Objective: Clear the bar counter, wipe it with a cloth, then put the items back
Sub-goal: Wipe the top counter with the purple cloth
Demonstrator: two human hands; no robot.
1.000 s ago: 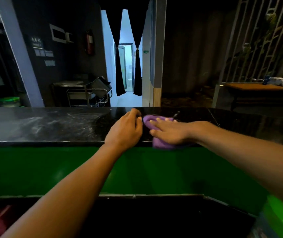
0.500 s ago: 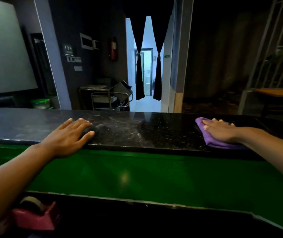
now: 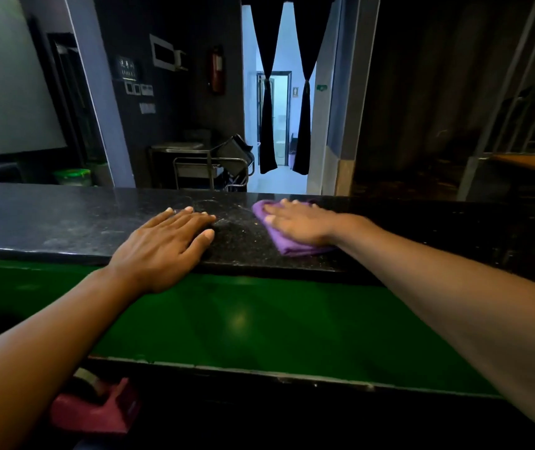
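Observation:
A black speckled stone bar counter (image 3: 65, 222) runs across the view, with a green panel below its front edge. My right hand (image 3: 298, 222) lies flat with straight fingers on a folded purple cloth (image 3: 287, 245), pressing it onto the counter just right of centre. My left hand (image 3: 165, 245) rests palm down on the bare counter beside it, fingers straight, holding nothing. A smeared, streaky patch shows on the stone between the two hands.
A pink tape dispenser (image 3: 97, 410) sits on the lower shelf at the bottom left. Beyond the counter stand a metal trolley (image 3: 207, 167), a green-lidded bucket (image 3: 73, 177) and a curtained doorway (image 3: 284, 108). A wooden table (image 3: 529, 162) is at the far right.
My right hand has slid the purple cloth leftward along the counter, closing the gap to my left hand. The left hand stays flat on the stone.

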